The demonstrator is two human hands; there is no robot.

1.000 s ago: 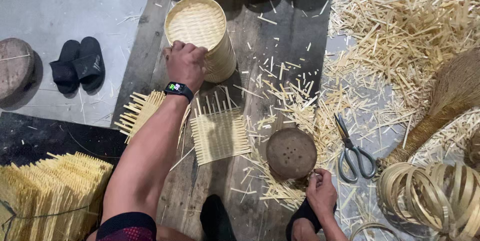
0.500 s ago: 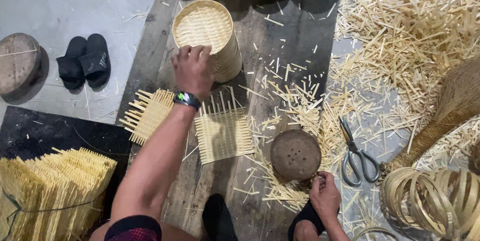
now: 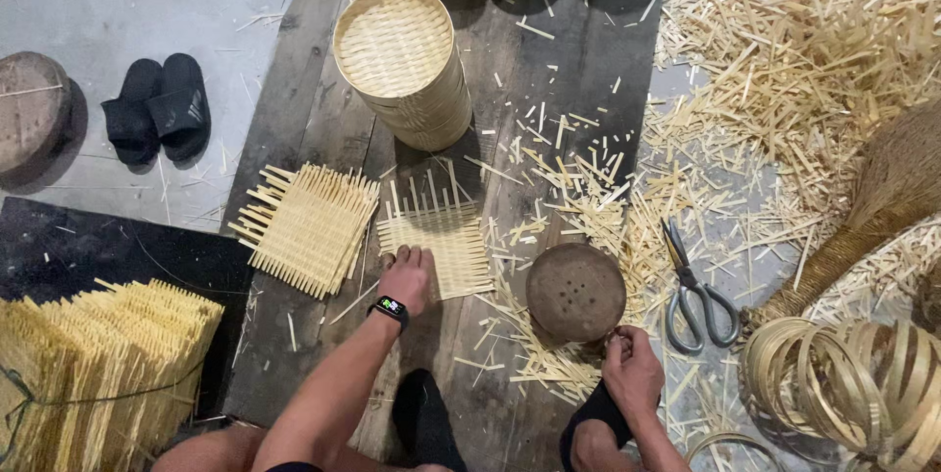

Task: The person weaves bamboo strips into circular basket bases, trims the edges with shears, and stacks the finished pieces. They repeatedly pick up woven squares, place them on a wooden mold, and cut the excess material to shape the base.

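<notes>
the left hand (image 3: pixel 407 276) has come back from the stack of round woven trays (image 3: pixel 404 60) and now lies flat, fingers loose, on the near edge of the small woven mat (image 3: pixel 439 242). the right hand (image 3: pixel 632 369) rests closed by the dark round block (image 3: pixel 575 291), holding nothing i can see.

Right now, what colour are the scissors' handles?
Grey handles on the scissors, lying among the bamboo scraps; the head view shows them best.
</notes>
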